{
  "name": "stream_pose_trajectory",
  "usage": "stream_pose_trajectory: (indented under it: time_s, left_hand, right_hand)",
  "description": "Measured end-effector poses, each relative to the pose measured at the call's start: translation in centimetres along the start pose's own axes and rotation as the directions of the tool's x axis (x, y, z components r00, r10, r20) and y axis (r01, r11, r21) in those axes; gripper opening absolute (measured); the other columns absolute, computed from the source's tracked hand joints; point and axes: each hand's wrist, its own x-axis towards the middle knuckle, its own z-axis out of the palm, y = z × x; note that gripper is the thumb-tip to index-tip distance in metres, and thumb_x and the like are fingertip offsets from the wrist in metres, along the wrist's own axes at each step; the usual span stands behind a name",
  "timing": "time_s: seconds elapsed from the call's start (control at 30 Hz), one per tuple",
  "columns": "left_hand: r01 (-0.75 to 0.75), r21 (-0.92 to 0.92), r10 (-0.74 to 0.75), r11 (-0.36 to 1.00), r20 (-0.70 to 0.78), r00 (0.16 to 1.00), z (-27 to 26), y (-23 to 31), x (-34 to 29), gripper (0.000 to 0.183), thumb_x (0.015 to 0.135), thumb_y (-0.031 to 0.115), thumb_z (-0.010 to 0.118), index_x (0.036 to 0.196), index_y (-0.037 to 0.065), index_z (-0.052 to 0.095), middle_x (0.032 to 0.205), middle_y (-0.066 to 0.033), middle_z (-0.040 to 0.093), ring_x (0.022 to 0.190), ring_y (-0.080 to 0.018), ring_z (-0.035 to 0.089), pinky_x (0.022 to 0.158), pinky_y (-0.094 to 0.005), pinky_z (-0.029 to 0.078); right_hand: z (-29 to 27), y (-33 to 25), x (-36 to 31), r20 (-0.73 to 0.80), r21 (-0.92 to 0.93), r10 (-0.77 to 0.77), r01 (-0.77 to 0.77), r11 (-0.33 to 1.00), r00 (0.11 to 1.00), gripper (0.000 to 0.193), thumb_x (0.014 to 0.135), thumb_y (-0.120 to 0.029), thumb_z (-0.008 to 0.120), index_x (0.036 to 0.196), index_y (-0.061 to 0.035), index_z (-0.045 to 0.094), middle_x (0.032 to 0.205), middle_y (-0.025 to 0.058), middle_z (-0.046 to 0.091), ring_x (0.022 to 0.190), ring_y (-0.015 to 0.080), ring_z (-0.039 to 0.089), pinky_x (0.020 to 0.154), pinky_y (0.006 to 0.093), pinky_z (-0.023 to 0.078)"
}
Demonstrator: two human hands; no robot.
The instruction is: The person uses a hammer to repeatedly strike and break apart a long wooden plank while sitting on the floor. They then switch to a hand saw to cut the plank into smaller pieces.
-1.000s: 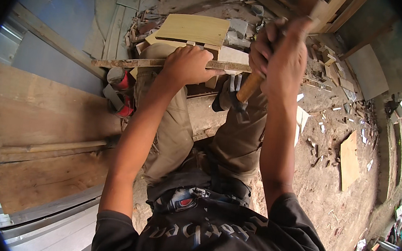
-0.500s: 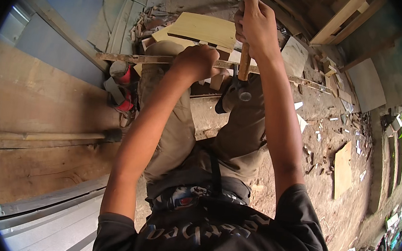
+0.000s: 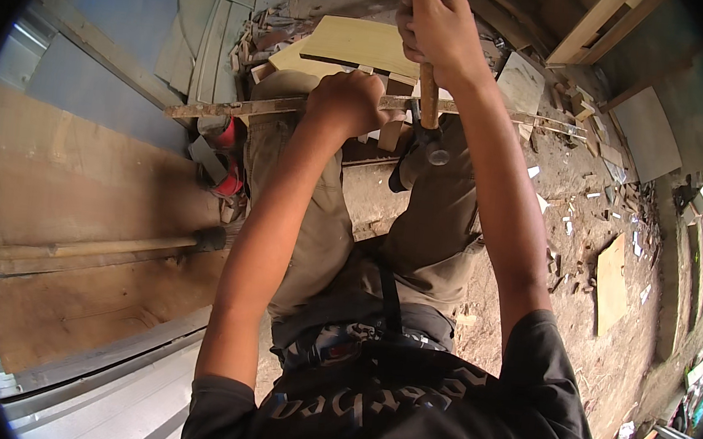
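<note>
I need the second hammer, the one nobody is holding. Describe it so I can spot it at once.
Start at the big brown plywood sheet on the person's left. The spare hammer lies flat along its lower part, dark head pointing toward the person's left leg. Unlike the hammer gripped by the right hand, no hand touches it.

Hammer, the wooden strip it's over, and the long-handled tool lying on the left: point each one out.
hammer [image 3: 428,146]: head view, on its dark metal head.
wooden strip [image 3: 235,108]: head view, on its bare left stretch.
long-handled tool [image 3: 103,246]: head view, midway along its pale wooden handle.
</note>
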Motion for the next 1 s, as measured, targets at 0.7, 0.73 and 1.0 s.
stream_pose_trajectory:
  time_s: [0.7, 0.73, 1.0]
  left_hand:
    - [-0.001, 0.011, -0.001, 1.0, 0.202, 0.979, -1.2, 0.1, 1.1, 0.059, 0.079, 0.058, 0.067, 0.101, 0.004, 0.067, 0.109, -0.0181, 0.066, 0.104, -0.0344, 0.064, 0.091, -0.0449, 0.051]
    - [-0.011, 0.002, 0.011, 1.0, 0.201, 0.98, -1.1, -0.2, 1.1, 0.059, 0.078, 0.059, 0.066, 0.102, 0.004, 0.067, 0.109, -0.0182, 0.066, 0.105, -0.0343, 0.064, 0.091, -0.0449, 0.05]
    - [-0.146, -0.215, 0.19, 0.966, 0.204, 0.96, 0.4, -2.4, 1.6, 0.041, 0.077, 0.037, 0.067, 0.099, 0.003, 0.07, 0.093, -0.0224, 0.068, 0.093, -0.0387, 0.065, 0.083, -0.0451, 0.05]
  right_hand:
    - [-0.1, -0.1, 1.8, -0.146, -0.115, -0.185, 0.169, 0.979, 0.972, 0.059, 0.094, -0.063, 0.046, 0.067, -0.0108, 0.047, 0.053, -0.0041, 0.042, 0.042, 0.0069, 0.039, 0.039, 0.0252, 0.029]
    - [-0.2, -0.1, 1.8, -0.173, -0.15, -0.231, 0.206, 0.967, 0.958, 0.06, 0.094, -0.063, 0.047, 0.067, -0.0104, 0.047, 0.053, -0.0037, 0.043, 0.042, 0.0073, 0.04, 0.039, 0.0254, 0.03]
    - [-0.6, 2.6, -5.1, -0.136, -0.001, -0.527, 0.532, 0.847, 0.839, 0.039, 0.1, -0.032, 0.055, 0.071, -0.0069, 0.046, 0.053, -0.0018, 0.044, 0.044, 0.0046, 0.04, 0.039, 0.0229, 0.031]
